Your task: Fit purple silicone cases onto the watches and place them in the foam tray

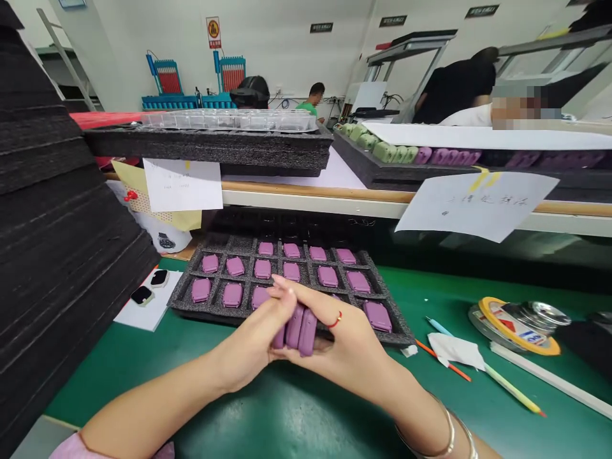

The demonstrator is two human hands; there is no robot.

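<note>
My left hand [255, 341] and my right hand [351, 331] are closed together around a small row of purple rounded-square cases [300, 330]. Three of the cases show edge-on between my palms; any others are hidden by my fingers. Just behind my hands lies a black foam tray [191, 312] on the green table. Its compartments hold several more purple cases, such as the one at the right front [377, 315]. My hands cover part of the tray's front row. A thin red band circles a finger of my right hand, and bracelets are on that wrist.
Black foam trays [62, 242] are stacked at the left. Two square watch-like pieces [142, 295] lie on white paper. A yellow tape roll [521, 325], pens [514, 390] and a white strip [554, 379] sit at the right. A shelf [306, 199] with trays crosses overhead; people work behind it.
</note>
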